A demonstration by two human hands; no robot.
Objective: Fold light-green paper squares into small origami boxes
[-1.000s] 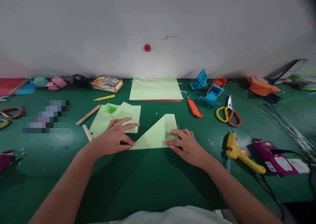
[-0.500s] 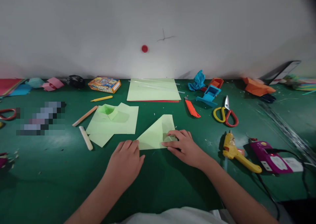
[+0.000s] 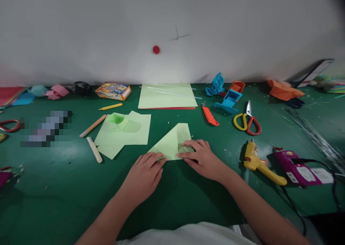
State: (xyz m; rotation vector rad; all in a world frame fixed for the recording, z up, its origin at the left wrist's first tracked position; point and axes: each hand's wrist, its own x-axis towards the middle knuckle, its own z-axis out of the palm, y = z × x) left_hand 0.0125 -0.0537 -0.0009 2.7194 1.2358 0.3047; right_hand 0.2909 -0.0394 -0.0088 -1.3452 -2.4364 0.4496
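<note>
A folded sheet of light green paper (image 3: pixel 167 143) lies on the green table in front of me, its slanted edge rising toward the upper right. My left hand (image 3: pixel 144 175) grips the paper's left corner, fingers curled over it, with a small lifted bit showing at the fingertips. On the right side, my right hand (image 3: pixel 202 159) pinches a turned-over flap with thumb and fingers. Part of that flap is hidden beneath the fingers. To the left, a small green folded paper box (image 3: pixel 118 120) rests on flat green sheets (image 3: pixel 140 131).
A stack of green paper (image 3: pixel 167 97) lies at the wall. Right of my hands are an orange cutter (image 3: pixel 209 115), scissors (image 3: pixel 248 119), a yellow glue gun (image 3: pixel 260 166) and a corded purple power strip (image 3: pixel 299 167). A crayon box (image 3: pixel 113 91) and sticks (image 3: pixel 94 149) lie leftward.
My left hand has moved slightly right along the paper's lower edge, and the left corner is now under its fingers. My right hand holds nearly the same place. The view has shifted slightly.
</note>
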